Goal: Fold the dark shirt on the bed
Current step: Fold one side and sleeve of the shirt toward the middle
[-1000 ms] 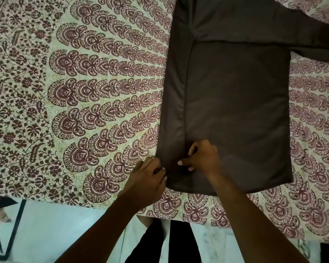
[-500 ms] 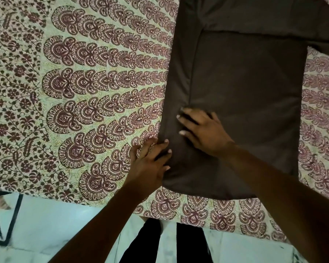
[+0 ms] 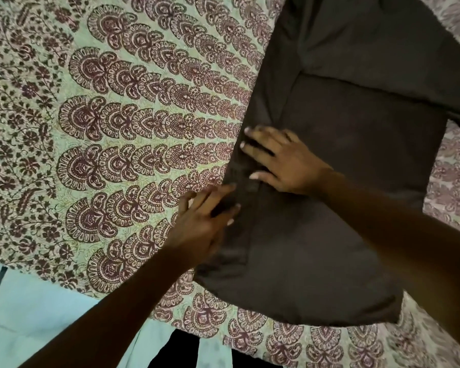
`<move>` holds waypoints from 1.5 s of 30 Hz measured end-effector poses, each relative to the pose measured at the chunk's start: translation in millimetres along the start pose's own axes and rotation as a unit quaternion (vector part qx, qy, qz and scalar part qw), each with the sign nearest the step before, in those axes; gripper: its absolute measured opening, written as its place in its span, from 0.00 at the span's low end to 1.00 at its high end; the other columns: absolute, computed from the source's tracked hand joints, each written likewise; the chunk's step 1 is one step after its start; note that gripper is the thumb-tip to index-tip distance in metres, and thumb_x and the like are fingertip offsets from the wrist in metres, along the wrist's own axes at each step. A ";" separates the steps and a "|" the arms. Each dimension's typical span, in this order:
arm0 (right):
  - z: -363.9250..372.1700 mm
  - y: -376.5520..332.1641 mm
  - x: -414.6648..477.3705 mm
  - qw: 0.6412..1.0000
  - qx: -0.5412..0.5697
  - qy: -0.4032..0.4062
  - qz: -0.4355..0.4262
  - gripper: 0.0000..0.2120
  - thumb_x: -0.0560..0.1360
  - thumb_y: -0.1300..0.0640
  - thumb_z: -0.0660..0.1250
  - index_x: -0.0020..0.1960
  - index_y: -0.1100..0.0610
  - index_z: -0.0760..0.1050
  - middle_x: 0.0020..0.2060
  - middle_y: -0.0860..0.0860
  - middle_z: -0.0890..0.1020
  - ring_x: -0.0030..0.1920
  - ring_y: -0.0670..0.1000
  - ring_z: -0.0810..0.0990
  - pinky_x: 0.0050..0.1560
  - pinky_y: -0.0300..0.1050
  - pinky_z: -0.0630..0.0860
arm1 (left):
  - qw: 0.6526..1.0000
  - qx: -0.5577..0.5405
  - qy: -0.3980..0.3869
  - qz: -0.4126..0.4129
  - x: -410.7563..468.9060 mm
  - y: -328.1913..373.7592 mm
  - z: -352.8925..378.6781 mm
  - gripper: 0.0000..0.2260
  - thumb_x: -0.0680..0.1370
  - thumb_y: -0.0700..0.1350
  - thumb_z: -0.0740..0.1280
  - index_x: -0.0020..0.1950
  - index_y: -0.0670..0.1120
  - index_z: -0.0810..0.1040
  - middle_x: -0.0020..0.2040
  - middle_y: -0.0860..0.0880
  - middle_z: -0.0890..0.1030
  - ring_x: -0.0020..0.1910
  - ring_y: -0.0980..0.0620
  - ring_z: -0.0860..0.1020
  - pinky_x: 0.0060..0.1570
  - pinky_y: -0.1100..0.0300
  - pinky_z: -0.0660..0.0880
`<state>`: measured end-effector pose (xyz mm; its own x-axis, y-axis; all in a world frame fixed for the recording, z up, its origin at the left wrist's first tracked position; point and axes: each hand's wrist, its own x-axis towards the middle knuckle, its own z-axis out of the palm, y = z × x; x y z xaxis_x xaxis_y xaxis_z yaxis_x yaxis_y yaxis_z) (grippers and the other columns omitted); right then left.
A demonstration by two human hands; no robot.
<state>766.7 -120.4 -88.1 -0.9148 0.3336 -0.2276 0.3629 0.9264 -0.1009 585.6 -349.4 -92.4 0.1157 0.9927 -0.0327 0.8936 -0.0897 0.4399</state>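
The dark brown shirt [image 3: 343, 181] lies flat on the bed, its left side folded inward as a long strip along the left edge. One sleeve stretches off to the upper right. My right hand [image 3: 284, 160] lies palm down with fingers spread on the folded strip, about halfway up the shirt. My left hand [image 3: 205, 219] rests flat at the shirt's left edge a little lower, fingers apart and touching the fold. Neither hand grips the cloth.
The bedsheet [image 3: 133, 134] is cream with a maroon paisley and floral print and covers the whole bed. The bed's near edge runs along the bottom, with a pale tiled floor [image 3: 37, 314] below it. My dark trouser legs [image 3: 186, 351] show at the bottom centre.
Both hands slid up along the folded left strip from the hem toward the middle, opening from a pinch to flat palms. The view shifted, so the shirt now looks tilted.
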 end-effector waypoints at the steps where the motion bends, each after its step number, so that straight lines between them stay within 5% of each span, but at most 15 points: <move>1: 4.0 5.3 1.4 0.999 -0.017 -0.012 -0.039 0.34 0.83 0.33 0.50 0.81 0.52 0.62 0.82 0.56 0.60 0.80 0.60 0.62 0.73 0.61 0.63 | 1.000 0.016 0.001 -0.016 14.8 -0.1 -4.0 0.24 0.78 0.55 0.68 0.74 0.52 0.74 0.82 0.49 0.63 0.77 0.45 0.65 0.69 0.41 0.62; 4: 8.8 33.1 8.4 0.999 -0.033 -0.013 -0.023 0.36 0.82 0.30 0.47 0.84 0.47 0.55 0.84 0.53 0.56 0.82 0.57 0.57 0.76 0.61 0.58 | 0.995 0.070 -0.071 -0.023 56.1 -10.4 -6.1 0.44 0.73 0.67 0.65 0.84 0.49 0.56 0.85 0.51 0.52 0.83 0.48 0.53 0.75 0.37 0.59; 7: -0.3 65.5 20.8 0.998 -0.002 -0.005 0.060 0.37 0.80 0.28 0.45 0.84 0.45 0.51 0.85 0.51 0.50 0.84 0.55 0.51 0.78 0.64 0.54 | 0.985 0.104 -0.140 -0.008 73.2 -24.8 -4.4 0.50 0.67 0.72 0.64 0.83 0.49 0.57 0.84 0.51 0.56 0.82 0.47 0.55 0.74 0.34 0.57; 11: -13.2 86.2 40.0 0.997 -0.002 0.007 0.080 0.40 0.80 0.27 0.42 0.84 0.48 0.52 0.84 0.54 0.52 0.84 0.57 0.50 0.80 0.64 0.51 | 0.992 0.109 -0.063 0.027 101.7 -24.3 -9.4 0.35 0.74 0.69 0.62 0.74 0.49 0.72 0.74 0.48 0.72 0.74 0.42 0.69 0.70 0.41 0.59; 13: -12.3 90.3 45.7 0.999 -0.016 0.000 0.033 0.39 0.81 0.29 0.44 0.85 0.51 0.51 0.84 0.54 0.52 0.84 0.56 0.50 0.80 0.61 0.51 | 0.995 0.099 -0.002 0.020 129.3 -22.2 -13.1 0.30 0.80 0.64 0.59 0.76 0.48 0.70 0.77 0.48 0.70 0.76 0.43 0.68 0.71 0.43 0.61; 18: -3.2 119.4 56.2 1.000 -0.024 0.013 -0.001 0.35 0.84 0.34 0.48 0.84 0.51 0.52 0.84 0.52 0.51 0.84 0.52 0.52 0.82 0.56 0.53 | 0.990 0.124 -0.060 -0.013 161.4 -29.9 -0.9 0.40 0.79 0.67 0.56 0.85 0.47 0.52 0.85 0.49 0.49 0.84 0.48 0.49 0.80 0.42 0.53; 23: -8.1 158.8 86.7 0.995 -0.058 0.039 0.073 0.34 0.83 0.32 0.45 0.84 0.47 0.51 0.84 0.52 0.53 0.83 0.52 0.54 0.81 0.63 0.52 | 0.988 0.133 -0.072 -0.014 162.6 -33.0 3.0 0.40 0.79 0.68 0.55 0.85 0.48 0.50 0.85 0.49 0.48 0.84 0.50 0.47 0.80 0.41 0.50; 34: -53.1 266.7 169.1 0.984 -0.004 -0.040 0.176 0.36 0.80 0.27 0.44 0.84 0.41 0.45 0.84 0.45 0.45 0.84 0.51 0.46 0.78 0.73 0.42 | 0.992 0.091 -0.084 -0.017 168.6 -37.1 3.6 0.42 0.77 0.67 0.60 0.84 0.47 0.54 0.85 0.49 0.50 0.84 0.49 0.50 0.77 0.38 0.57; 38: -65.0 273.0 184.5 0.976 0.007 -0.037 0.217 0.40 0.79 0.26 0.43 0.85 0.46 0.44 0.85 0.50 0.43 0.84 0.55 0.42 0.80 0.69 0.39 | 0.992 0.084 -0.090 -0.021 170.2 -38.4 0.6 0.41 0.77 0.67 0.60 0.84 0.48 0.53 0.85 0.50 0.49 0.84 0.50 0.50 0.76 0.37 0.58; 42: -52.2 222.7 154.8 0.985 -0.006 0.025 0.171 0.47 0.79 0.26 0.40 0.84 0.58 0.50 0.84 0.57 0.50 0.84 0.58 0.48 0.82 0.64 0.47 | 0.992 0.074 -0.097 -0.024 169.5 -37.6 -0.6 0.42 0.76 0.67 0.61 0.84 0.48 0.53 0.85 0.50 0.49 0.84 0.49 0.50 0.76 0.37 0.59; 45: -34.3 214.6 136.6 0.983 0.004 -0.013 0.183 0.48 0.76 0.23 0.39 0.85 0.53 0.48 0.85 0.52 0.49 0.84 0.54 0.49 0.81 0.62 0.49 | 0.993 0.075 -0.090 -0.024 169.8 -38.4 -0.7 0.42 0.76 0.67 0.61 0.84 0.48 0.54 0.85 0.50 0.50 0.84 0.49 0.50 0.76 0.38 0.59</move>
<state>713.5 129.9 -107.7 -0.7181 0.6390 -0.2755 0.6680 0.7440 -0.0157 570.6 -177.3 -114.2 0.1359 0.9669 -0.2158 0.9528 -0.0678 0.2959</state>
